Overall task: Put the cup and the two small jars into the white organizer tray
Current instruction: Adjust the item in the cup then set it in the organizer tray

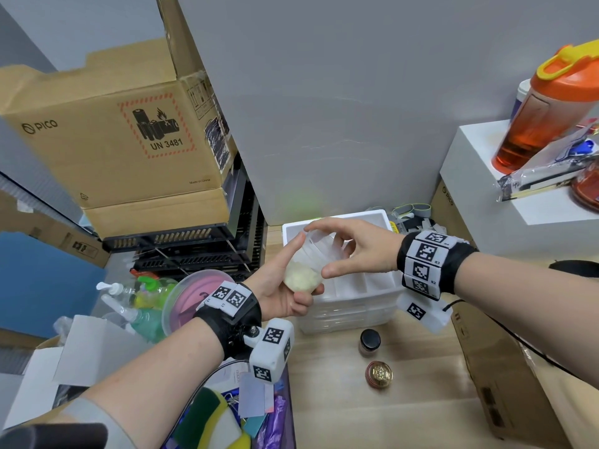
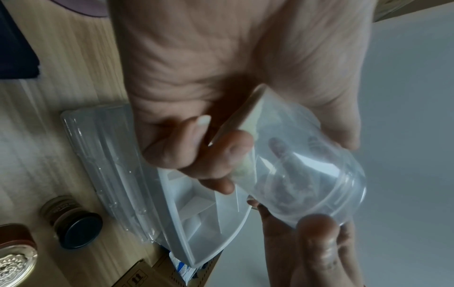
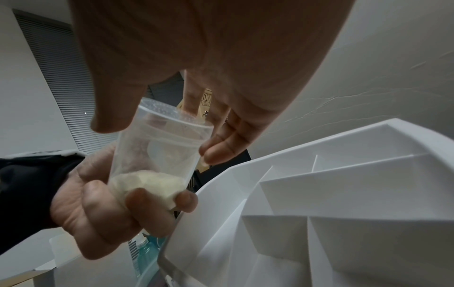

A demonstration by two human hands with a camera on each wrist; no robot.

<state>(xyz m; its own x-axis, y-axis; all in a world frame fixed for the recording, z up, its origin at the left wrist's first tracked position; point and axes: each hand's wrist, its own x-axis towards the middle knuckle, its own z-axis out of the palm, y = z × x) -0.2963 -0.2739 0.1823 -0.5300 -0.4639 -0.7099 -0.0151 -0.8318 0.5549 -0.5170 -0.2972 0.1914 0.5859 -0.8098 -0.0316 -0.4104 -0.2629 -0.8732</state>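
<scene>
A clear plastic cup (image 1: 303, 277) with pale stuff in its bottom is tilted in the air over the left edge of the white organizer tray (image 1: 356, 288). My left hand (image 1: 308, 267) grips the cup's base. My right hand (image 1: 319, 249) pinches its upper wall near the rim, thumb on one side, fingers on the other. The right wrist view shows the cup (image 3: 157, 155) beside the tray's dividers (image 3: 319, 194). Two small jars stand on the wooden table in front of the tray: a black-lidded jar (image 1: 369, 341) and a gold-lidded jar (image 1: 379, 374).
The tray sits on a clear drawer unit (image 1: 350, 315). Cardboard boxes (image 1: 129, 131) and black crates (image 1: 194, 251) rise at the left. Bottles and a pink-lidded container (image 1: 191, 296) crowd the left side. A cardboard box (image 1: 505, 367) borders the right, with an orange bottle (image 1: 544, 108) above it.
</scene>
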